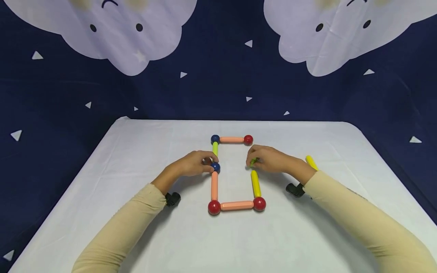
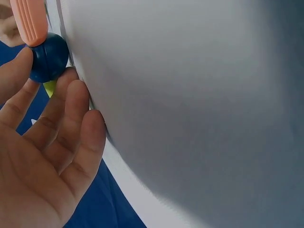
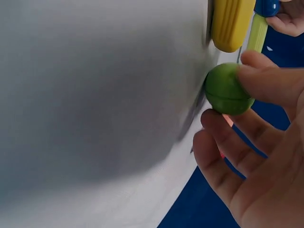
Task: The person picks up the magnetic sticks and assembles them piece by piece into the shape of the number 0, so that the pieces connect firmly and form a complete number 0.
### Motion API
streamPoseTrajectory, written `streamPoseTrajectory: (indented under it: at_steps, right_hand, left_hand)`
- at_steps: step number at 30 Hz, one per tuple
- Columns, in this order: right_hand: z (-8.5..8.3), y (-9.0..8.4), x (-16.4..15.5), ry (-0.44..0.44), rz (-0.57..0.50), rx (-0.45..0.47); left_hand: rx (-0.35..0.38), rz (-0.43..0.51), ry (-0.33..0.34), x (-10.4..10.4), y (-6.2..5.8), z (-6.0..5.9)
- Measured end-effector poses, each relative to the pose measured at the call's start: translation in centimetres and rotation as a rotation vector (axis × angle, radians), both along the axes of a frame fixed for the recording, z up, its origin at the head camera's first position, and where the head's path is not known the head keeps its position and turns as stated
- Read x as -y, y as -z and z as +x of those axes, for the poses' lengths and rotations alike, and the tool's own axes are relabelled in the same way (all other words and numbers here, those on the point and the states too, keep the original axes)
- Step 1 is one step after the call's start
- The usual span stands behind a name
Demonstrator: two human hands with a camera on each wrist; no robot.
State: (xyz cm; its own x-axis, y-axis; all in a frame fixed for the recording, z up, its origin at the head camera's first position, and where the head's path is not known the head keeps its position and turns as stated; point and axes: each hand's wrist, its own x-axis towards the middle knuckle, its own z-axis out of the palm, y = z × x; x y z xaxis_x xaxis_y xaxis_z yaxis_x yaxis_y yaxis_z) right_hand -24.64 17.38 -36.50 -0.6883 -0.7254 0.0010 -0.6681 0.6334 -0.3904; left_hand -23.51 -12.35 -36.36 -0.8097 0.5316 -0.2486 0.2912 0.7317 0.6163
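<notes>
— Two hands at once: the left hand (image 1: 192, 163) has its fingers round the blue ball (image 1: 215, 167) halfway up the left side, steadying it.

— And the right hand (image 1: 269, 159)?

— Pinching a green ball (image 3: 227, 89), thumb on top, just above the yellow rod (image 1: 255, 183). Not joined yet, I'd say.

— So the frame is open there?

— Yes. Between that rod and the far red ball (image 1: 248, 139) the right side has a gap. The near side looks finished.

— What does the next move need?

— My guess: the green ball set squarely on the rod's tip without nudging the rod. A spare yellow rod (image 1: 311, 162) lies by the right sleeve on the table (image 1: 136, 151).
</notes>
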Motion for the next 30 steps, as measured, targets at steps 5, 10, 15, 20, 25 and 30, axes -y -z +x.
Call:
streamPoseTrajectory:
  at_steps: [5,10,15,20,25,30]
  right_hand:
    - [0.5,0.1,-0.4,-0.040,0.020,0.025]
    - [1.1,0.4,-0.6,-0.060,0.043,0.022]
    - [1.2,0.6,-0.5,-0.049,0.042,0.029]
    - [1.3,0.7,-0.5,-0.058,0.036,0.021]
    - [1.3,0.8,-0.7,-0.060,0.016,0.021]
    - [1.2,0.8,-0.9,-0.043,-0.035,0.039]
  left_hand:
    - [-0.007,-0.008,-0.006,0.0,0.0,-0.1]
    - [-0.004,-0.007,-0.006,-0.1,0.0,-0.1]
    - [-0.003,-0.013,-0.011,-0.1,0.1,-0.1]
    - [-0.001,-0.014,-0.011,-0.1,0.2,-0.1]
    - [-0.001,-0.018,-0.011,-0.1,0.1,0.0]
    - [-0.004,-0.025,-0.009,-0.2,-0.1,0.1]
